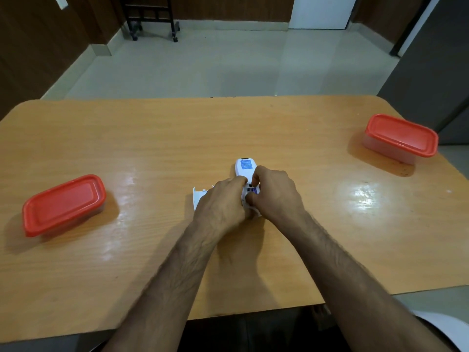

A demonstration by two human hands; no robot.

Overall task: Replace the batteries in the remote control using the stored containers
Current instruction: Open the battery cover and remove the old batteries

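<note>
A white remote control (pixel 245 166) with a blue label lies face down at the middle of the wooden table (pixel 177 138). Its battery bay is uncovered, and a blue battery (pixel 252 190) shows inside. My left hand (pixel 220 207) grips the remote's left side. My right hand (pixel 275 196) pinches at the battery with thumb and fingertips. The white battery cover (pixel 198 196) lies on the table just left of my left hand, partly hidden by it. Two clear containers with red lids stand closed: one at the left (pixel 64 204), one at the far right (pixel 401 135).
The table's front edge runs close to my body. Beyond the far edge lies a tiled floor with a black wheeled stand (pixel 152 19) at the back. A grey cabinet (pixel 431 72) stands at the right.
</note>
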